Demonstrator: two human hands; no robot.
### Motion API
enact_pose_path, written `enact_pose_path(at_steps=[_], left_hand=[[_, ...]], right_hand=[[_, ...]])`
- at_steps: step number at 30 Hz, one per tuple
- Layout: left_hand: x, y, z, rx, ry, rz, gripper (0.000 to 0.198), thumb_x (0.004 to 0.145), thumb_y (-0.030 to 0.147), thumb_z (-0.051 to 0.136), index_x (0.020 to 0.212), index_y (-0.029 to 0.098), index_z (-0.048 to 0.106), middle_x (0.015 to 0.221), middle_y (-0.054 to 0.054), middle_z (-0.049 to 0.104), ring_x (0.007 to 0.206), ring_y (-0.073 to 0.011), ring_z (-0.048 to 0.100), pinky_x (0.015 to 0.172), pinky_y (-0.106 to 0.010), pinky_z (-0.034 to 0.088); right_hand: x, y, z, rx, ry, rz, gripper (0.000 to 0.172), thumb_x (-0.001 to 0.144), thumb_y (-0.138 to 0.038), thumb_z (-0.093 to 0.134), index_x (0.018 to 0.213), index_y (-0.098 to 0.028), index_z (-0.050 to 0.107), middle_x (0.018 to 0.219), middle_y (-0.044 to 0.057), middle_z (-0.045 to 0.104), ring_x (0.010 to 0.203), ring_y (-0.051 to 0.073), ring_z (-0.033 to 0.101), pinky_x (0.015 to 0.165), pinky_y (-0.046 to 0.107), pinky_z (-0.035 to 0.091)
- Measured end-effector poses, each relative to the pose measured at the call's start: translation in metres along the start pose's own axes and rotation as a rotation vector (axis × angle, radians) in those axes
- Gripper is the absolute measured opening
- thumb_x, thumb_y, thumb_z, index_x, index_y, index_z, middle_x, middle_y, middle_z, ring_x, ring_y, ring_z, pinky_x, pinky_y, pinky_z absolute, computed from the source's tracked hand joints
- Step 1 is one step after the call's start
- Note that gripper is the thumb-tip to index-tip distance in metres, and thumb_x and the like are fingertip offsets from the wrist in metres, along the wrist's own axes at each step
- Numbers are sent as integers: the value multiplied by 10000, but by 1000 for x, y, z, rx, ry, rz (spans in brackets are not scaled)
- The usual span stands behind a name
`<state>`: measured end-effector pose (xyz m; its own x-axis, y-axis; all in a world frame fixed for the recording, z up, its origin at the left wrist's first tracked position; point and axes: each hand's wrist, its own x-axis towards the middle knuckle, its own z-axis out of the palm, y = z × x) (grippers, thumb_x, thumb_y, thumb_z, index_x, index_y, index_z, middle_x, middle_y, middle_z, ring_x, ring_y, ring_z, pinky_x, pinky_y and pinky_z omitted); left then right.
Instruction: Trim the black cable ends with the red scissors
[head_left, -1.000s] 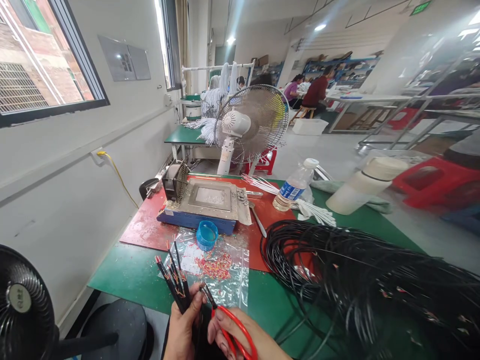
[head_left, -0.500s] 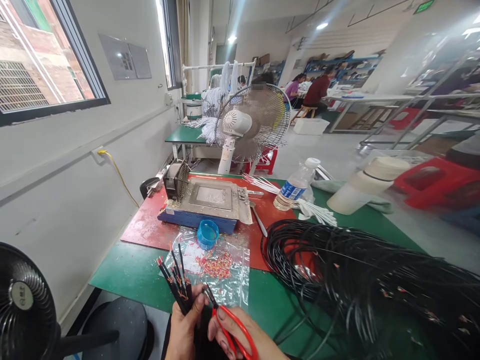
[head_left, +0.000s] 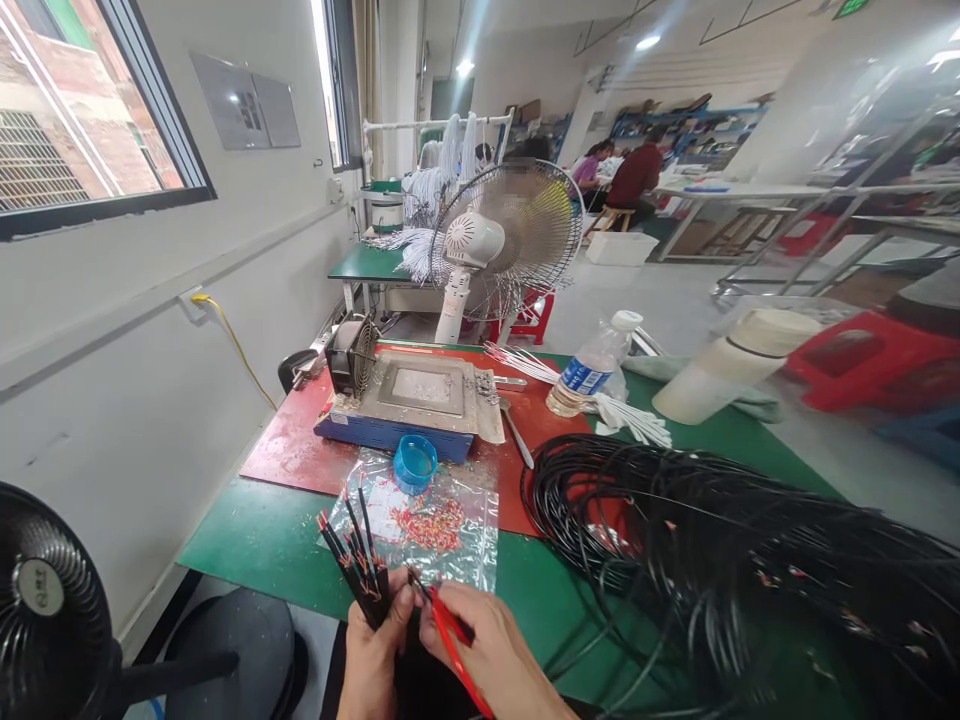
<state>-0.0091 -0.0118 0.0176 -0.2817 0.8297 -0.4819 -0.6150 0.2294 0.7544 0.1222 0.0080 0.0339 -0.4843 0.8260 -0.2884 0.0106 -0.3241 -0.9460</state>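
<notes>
My left hand (head_left: 379, 645) is closed around a bundle of black cables (head_left: 358, 570), whose stripped ends with red tips and bare copper strands point up and left. Its thumb and forefinger pinch at the bundle's right side. In my right hand (head_left: 491, 640) are red-handled scissors (head_left: 451, 632). Their dark blades reach to my left fingertips, where the exact contact is too small to make out. Beyond my hands lies a clear plastic bag (head_left: 484, 570) with red and yellow insulation scraps (head_left: 433, 522) and a blue round container (head_left: 415, 465) on it.
A blue-based heating plate (head_left: 390, 440) with a small fan (head_left: 352, 352) stands behind. A large coil of black cable (head_left: 675, 520) covers the right side. A plastic bottle (head_left: 589, 370) and cream flask (head_left: 731, 365) stand farther back. A black fan (head_left: 45, 590) is at left.
The scissors' red handles have come closer together and turned in my right hand, which has rolled over them. My left hand keeps the cable bundle nearly in place.
</notes>
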Motion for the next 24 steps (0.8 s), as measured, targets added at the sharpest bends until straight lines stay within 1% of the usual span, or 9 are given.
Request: enact_pose_path(at_steps=[6,8,10,11,13,16,18,21,24], left_hand=[[3,-9,-4,3,-38,-31,354,511,342,839,787,147,734,713,-68,716,667,-199,631,647,-298,488],[4,-12,-6,47,-13,22,368,500,362,840,774,139,734,698,-73,710,691,-218,633,650,-304,488],[5,-13,-10,100,29,86,375,477,380,845,734,132,733,641,-66,687,684,-219,622,604,-281,477],[6,-13,-12,119,50,100,381,470,389,846,727,131,732,610,-54,669,629,-192,604,549,-254,455],[8,-12,-16,130,43,71,406,484,410,837,755,128,731,576,-26,630,466,-100,497,421,-199,353],[12,-10,-18,112,-44,17,415,533,436,807,790,122,718,566,-5,591,352,-13,277,356,-192,187],[14,-10,-17,119,-94,-3,393,547,448,797,730,113,706,496,10,542,348,-15,259,365,-198,166],[13,-11,-14,166,-156,-25,382,566,465,781,649,105,686,414,31,470,332,-18,249,367,-203,142],[9,-11,-9,190,-165,-15,397,556,468,786,684,102,698,490,-10,564,325,-7,277,369,-196,138]], right_hand=[[1,2,1,271,-190,157,658,737,-752,368,678,-132,580,507,-24,419,392,68,370,401,200,230],[2,-7,-8,176,-88,62,604,729,-720,446,658,-132,565,502,-27,424,403,63,367,414,197,231],[3,-22,-25,132,134,-60,557,733,-692,486,657,-143,545,499,-39,405,425,62,352,435,194,232],[3,-31,-34,174,264,-113,537,744,-682,482,671,-152,535,509,-46,391,439,64,344,445,194,235],[1,-45,-49,224,334,-163,510,779,-659,452,695,-162,529,547,-43,390,471,73,355,459,201,245],[-2,-48,-50,41,148,-103,457,772,-597,524,689,-149,553,554,-35,406,483,78,361,468,211,254],[0,-39,-38,-82,67,-57,409,739,-546,599,690,-142,566,555,-36,413,491,76,350,472,211,256],[6,-25,-18,-56,58,-48,376,747,-512,603,696,-142,556,560,-36,421,511,78,352,484,208,264],[14,-19,-10,60,105,-43,376,744,-511,605,700,-142,543,548,-41,423,507,78,374,484,205,270]])
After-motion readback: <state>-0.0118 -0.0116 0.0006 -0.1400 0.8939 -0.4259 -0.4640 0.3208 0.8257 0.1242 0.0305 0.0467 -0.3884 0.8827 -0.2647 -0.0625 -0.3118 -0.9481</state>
